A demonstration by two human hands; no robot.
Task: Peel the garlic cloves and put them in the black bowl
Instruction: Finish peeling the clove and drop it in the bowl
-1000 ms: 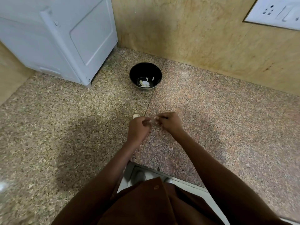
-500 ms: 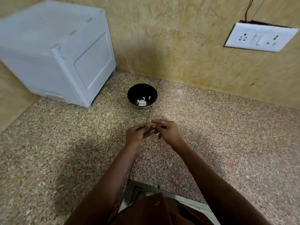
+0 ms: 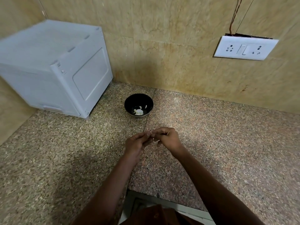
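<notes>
A black bowl [image 3: 138, 101] stands on the speckled stone counter [image 3: 211, 143] near the back wall, with a few pale garlic pieces [image 3: 138, 111] inside. In front of it, over the counter's seam, my left hand [image 3: 137, 143] and my right hand [image 3: 168, 138] meet fingertip to fingertip. They pinch a small garlic clove [image 3: 150, 132] between them; only a pale sliver of it shows, the rest is hidden by my fingers. The loose clove seen earlier on the counter is out of sight behind my hands.
A white box-shaped appliance [image 3: 53, 69] stands at the back left, close to the bowl. A white socket plate [image 3: 245, 47] sits on the tan tiled wall at the right. The counter's front edge and a floor drain [image 3: 138, 203] lie below my arms.
The view has tilted up, showing more wall and the socket plate. My hands stay together on the clove, working it with small finger movements.
</notes>
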